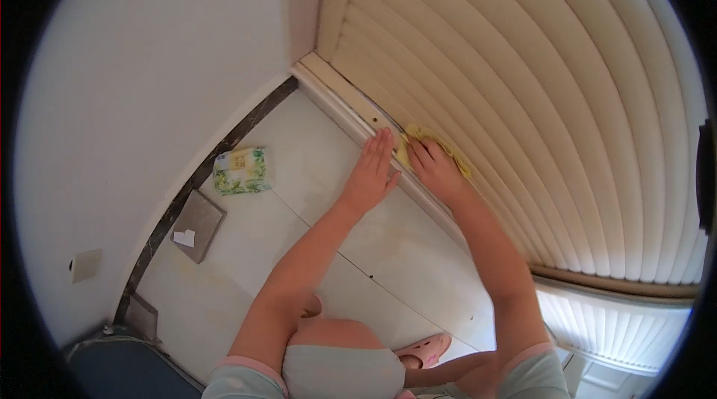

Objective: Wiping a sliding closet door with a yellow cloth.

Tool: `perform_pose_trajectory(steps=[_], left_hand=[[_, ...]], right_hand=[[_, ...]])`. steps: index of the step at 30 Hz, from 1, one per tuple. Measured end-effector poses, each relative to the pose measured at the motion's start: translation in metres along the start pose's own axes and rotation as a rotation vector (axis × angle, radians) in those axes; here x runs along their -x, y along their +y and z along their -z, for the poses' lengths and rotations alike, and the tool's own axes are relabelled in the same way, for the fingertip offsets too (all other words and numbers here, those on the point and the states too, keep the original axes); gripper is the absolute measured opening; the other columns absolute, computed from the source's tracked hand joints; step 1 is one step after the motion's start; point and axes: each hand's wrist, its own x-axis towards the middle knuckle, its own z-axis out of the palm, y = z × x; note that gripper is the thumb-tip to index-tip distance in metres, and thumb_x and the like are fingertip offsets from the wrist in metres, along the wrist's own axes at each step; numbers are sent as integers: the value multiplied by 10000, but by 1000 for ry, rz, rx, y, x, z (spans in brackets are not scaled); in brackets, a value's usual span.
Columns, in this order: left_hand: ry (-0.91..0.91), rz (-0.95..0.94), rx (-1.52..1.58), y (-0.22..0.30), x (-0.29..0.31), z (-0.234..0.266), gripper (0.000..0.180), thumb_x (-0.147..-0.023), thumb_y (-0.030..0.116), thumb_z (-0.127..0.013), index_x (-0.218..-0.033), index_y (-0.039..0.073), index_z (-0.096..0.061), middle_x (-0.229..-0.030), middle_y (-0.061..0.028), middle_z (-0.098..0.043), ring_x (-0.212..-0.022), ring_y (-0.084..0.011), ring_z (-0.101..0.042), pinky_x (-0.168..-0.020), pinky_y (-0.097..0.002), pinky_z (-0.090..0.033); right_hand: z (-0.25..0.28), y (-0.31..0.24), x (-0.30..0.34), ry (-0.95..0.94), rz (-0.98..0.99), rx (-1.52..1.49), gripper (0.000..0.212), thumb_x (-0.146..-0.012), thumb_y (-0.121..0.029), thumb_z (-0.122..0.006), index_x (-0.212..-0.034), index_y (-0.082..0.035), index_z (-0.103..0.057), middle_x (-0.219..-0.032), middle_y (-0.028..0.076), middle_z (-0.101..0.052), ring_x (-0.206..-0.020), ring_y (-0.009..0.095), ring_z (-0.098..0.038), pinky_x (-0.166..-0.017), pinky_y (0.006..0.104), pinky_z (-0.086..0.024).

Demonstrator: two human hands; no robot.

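Note:
My right hand presses a yellow cloth against the bottom of a cream slatted door, where it meets the pale sill. The fingers are bent over the cloth, which spreads out past them along the door's lower edge. My left hand lies on the pale sill just to the left, fingers stretched out and the thumb apart. Nothing shows in it. A small dark hole sits in the sill beyond its fingertips.
A green and white soft pack lies on the white tiled floor by the wall. Near it are a grey-brown tile with a white paper scrap and another brown piece. A dark blue object stands at lower left. A pink clog is below me.

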Motion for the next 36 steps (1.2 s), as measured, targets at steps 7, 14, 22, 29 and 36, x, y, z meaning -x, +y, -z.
perform_pose_trajectory(steps=[7,14,22,29,36], left_hand=[[97,268,286,3,30,4,797,-859,58,-604,-1466,-109,-116,-1542,-289,-128,-1412,-394,-253,-1144,-393,-290],[131,430,539,16,21,5,814,-853,58,-612,-1490,-43,-115,-1552,-267,-109,-1401,-426,-248,-1112,-376,-342],[-140,469,566,26,8,18,789,-822,82,-661,-1462,-10,-208,-1521,-239,-210,-1402,-443,-216,-1125,-461,-299],[255,515,754,12,30,10,641,-860,-8,-592,-1394,-36,-238,-1528,-277,-213,-1420,-402,-244,-1148,-397,-260],[268,504,759,45,30,-11,611,-859,-42,-552,-1394,-3,-259,-1520,-297,-214,-1414,-398,-265,-1139,-419,-279]], right_hand=[[-36,-5,-138,131,-29,-74,374,-784,-97,-580,-1138,24,-588,-1252,96,-539,-1171,248,-469,-854,319,-549],[-61,-18,-237,237,-164,-315,312,-819,-69,-551,-1126,-39,-599,-1229,84,-558,-1170,267,-474,-934,350,-498],[-59,-37,-244,406,-233,-484,343,-863,-166,-608,-1192,-69,-598,-1206,91,-579,-1130,311,-491,-960,400,-455],[-34,-30,-142,128,-266,-646,391,-870,-221,-642,-1258,-184,-610,-1267,88,-562,-1176,319,-479,-964,414,-460],[19,-25,46,-82,-358,-655,442,-840,-161,-679,-1276,-189,-610,-1314,116,-532,-1203,336,-476,-1010,435,-423]])
